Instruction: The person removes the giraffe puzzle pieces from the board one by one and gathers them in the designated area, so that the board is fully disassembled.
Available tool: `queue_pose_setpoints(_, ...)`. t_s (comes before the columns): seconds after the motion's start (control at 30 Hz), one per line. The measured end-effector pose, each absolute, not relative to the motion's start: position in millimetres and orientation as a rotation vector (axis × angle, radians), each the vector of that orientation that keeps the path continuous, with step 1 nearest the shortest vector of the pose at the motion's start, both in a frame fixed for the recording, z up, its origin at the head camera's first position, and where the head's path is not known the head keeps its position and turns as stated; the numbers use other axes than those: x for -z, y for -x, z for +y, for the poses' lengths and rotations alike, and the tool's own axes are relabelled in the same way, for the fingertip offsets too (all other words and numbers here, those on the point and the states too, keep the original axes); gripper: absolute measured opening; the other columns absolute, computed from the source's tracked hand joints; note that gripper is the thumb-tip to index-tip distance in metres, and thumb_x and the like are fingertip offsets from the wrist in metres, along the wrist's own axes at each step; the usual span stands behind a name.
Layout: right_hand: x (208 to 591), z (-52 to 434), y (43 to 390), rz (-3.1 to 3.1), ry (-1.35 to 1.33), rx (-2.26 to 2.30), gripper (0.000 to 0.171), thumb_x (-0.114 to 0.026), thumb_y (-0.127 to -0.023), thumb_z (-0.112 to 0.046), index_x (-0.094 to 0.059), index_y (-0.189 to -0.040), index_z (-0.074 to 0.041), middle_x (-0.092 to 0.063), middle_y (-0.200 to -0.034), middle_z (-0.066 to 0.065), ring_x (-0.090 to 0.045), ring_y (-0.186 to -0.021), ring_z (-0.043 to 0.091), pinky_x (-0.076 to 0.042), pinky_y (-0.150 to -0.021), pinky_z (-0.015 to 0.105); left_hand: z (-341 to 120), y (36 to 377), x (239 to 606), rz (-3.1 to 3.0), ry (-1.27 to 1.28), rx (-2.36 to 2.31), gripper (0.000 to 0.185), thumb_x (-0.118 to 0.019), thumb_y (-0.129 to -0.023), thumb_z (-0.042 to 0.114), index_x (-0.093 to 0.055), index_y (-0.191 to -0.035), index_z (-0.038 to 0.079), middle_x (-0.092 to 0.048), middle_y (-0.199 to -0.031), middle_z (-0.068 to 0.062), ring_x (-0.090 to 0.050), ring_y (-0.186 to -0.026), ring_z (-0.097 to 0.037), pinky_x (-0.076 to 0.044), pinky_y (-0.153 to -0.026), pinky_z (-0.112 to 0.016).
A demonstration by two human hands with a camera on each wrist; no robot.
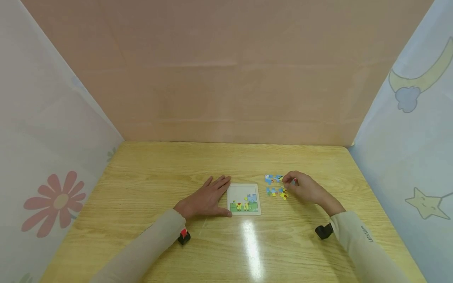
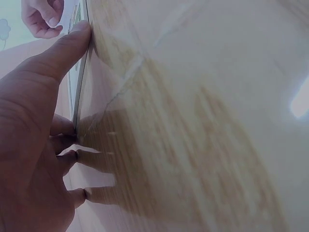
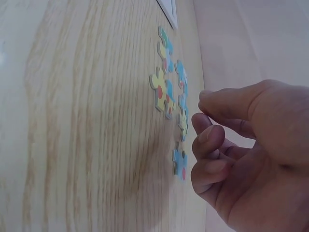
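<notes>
A square puzzle board (image 1: 237,192) with a pale rim lies on the table, partly filled with joined green, yellow and blue pieces (image 1: 252,198) along its bottom and right side. My left hand (image 1: 209,197) rests at its left edge, fingers spread, with thumb and fingertips against the rim. Several loose puzzle pieces (image 1: 271,192) in blue, yellow and red lie right of the board. Over them hovers my right hand (image 1: 302,187), its fingers loosely bent. The right wrist view shows no piece between the thumb (image 3: 227,102) and fingers, just above a blue piece with a red spot (image 3: 179,163).
The wooden table (image 1: 159,165) ends at a plain tan backdrop (image 1: 233,78). Patterned cloth walls flank both sides, one with a pink flower (image 1: 61,201), the other with a star (image 1: 426,202). Light reflects off the table in front of the board.
</notes>
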State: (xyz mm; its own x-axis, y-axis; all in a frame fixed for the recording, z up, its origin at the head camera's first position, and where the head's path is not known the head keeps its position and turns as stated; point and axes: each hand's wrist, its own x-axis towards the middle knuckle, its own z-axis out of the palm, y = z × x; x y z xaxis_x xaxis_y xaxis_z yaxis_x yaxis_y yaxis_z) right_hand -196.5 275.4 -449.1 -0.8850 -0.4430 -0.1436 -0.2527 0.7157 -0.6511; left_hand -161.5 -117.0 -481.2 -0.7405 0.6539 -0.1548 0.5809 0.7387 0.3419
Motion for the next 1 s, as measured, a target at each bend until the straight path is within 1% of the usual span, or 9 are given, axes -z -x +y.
queue_pose_setpoints(0.1, 451, 274, 197, 2.630, 0.543, 0.947, 0.017, -0.060, -0.108, -0.012, -0.068, -0.120, -0.003, -0.069, -0.115, 0.012, -0.054, -0.084, 0.017, -0.049, -0.074, 0.026, -117, 162, 481, 2.676, -0.966, -0.396, 0.114, -0.063, -0.093, 0.077, -0.019, -0.171, 0.006, -0.014, -0.182, -0.006, -0.012, -0.170, -0.028, -0.011, -0.137, -0.060)
queue_pose_setpoints(0.23, 454, 268, 195, 2.612, 0.534, 0.963, 0.018, -0.062, -0.108, -0.013, -0.069, -0.122, -0.004, -0.069, -0.117, 0.013, -0.051, -0.074, 0.012, -0.048, -0.066, 0.025, -117, 162, 482, 2.670, -0.955, -0.381, 0.115, -0.062, -0.094, 0.078, -0.017, -0.172, 0.007, -0.011, -0.182, -0.005, -0.009, -0.170, -0.026, -0.009, -0.138, -0.058)
queue_pose_setpoints(0.4, 454, 254, 189, 2.576, 0.594, 0.973, 0.020, -0.063, -0.108, -0.014, -0.068, -0.123, -0.003, -0.068, -0.116, 0.013, -0.050, -0.072, 0.012, -0.048, -0.063, 0.025, -117, 162, 483, 2.673, -0.958, -0.383, 0.114, -0.060, -0.094, 0.078, -0.016, -0.172, 0.007, -0.011, -0.182, -0.004, -0.009, -0.170, -0.025, -0.008, -0.138, -0.057)
queue_pose_setpoints(0.57, 456, 234, 183, 2.574, 0.651, 0.943, 0.018, -0.067, -0.105, -0.015, -0.069, -0.121, -0.006, -0.069, -0.113, 0.007, -0.051, -0.076, 0.012, -0.047, -0.068, 0.023, -117, 162, 483, 2.670, -0.959, -0.391, 0.115, -0.060, -0.094, 0.079, -0.017, -0.172, 0.007, -0.012, -0.182, -0.004, -0.009, -0.170, -0.025, -0.008, -0.138, -0.057)
queue_pose_setpoints(0.63, 456, 225, 180, 2.583, 0.687, 0.920, 0.019, -0.069, -0.103, -0.014, -0.070, -0.121, -0.006, -0.070, -0.111, 0.005, -0.053, -0.079, 0.011, -0.048, -0.071, 0.023, -117, 162, 482, 2.670, -0.960, -0.386, 0.115, -0.060, -0.093, 0.079, -0.017, -0.172, 0.007, -0.012, -0.182, -0.004, -0.009, -0.170, -0.025, -0.008, -0.138, -0.057)
queue_pose_setpoints(0.73, 456, 211, 177, 2.609, 0.751, 0.874, 0.021, -0.073, -0.100, -0.012, -0.071, -0.121, -0.006, -0.070, -0.109, 0.003, -0.058, -0.086, 0.010, -0.051, -0.075, 0.024, -117, 162, 481, 2.669, -0.965, -0.387, 0.114, -0.061, -0.094, 0.079, -0.018, -0.171, 0.007, -0.013, -0.182, -0.005, -0.010, -0.170, -0.026, -0.009, -0.138, -0.058)
queue_pose_setpoints(0.83, 455, 200, 174, 2.627, 0.814, 0.825, 0.023, -0.075, -0.098, -0.013, -0.072, -0.120, -0.006, -0.071, -0.108, 0.002, -0.062, -0.095, 0.011, -0.055, -0.082, 0.029, -117, 162, 480, 2.670, -0.961, -0.384, 0.114, -0.061, -0.093, 0.078, -0.018, -0.171, 0.007, -0.013, -0.182, -0.005, -0.010, -0.170, -0.026, -0.009, -0.137, -0.058)
queue_pose_setpoints(0.93, 457, 191, 174, 2.622, 0.830, 0.782, 0.026, -0.078, -0.097, -0.018, -0.073, -0.120, -0.007, -0.071, -0.107, 0.000, -0.063, -0.098, 0.012, -0.056, -0.085, 0.030, -116, 161, 480, 2.668, -0.947, -0.384, 0.114, -0.062, -0.093, 0.078, -0.018, -0.172, 0.008, -0.012, -0.182, -0.004, -0.009, -0.171, -0.026, -0.008, -0.138, -0.058)
queue_pose_setpoints(1.0, 458, 187, 174, 2.607, 0.822, 0.764, 0.028, -0.080, -0.096, -0.021, -0.073, -0.119, -0.008, -0.070, -0.106, 0.000, -0.061, -0.095, 0.013, -0.054, -0.084, 0.030, -116, 161, 480, 2.665, -0.940, -0.376, 0.115, -0.061, -0.093, 0.079, -0.017, -0.172, 0.008, -0.011, -0.183, -0.003, -0.008, -0.171, -0.025, -0.008, -0.138, -0.057)
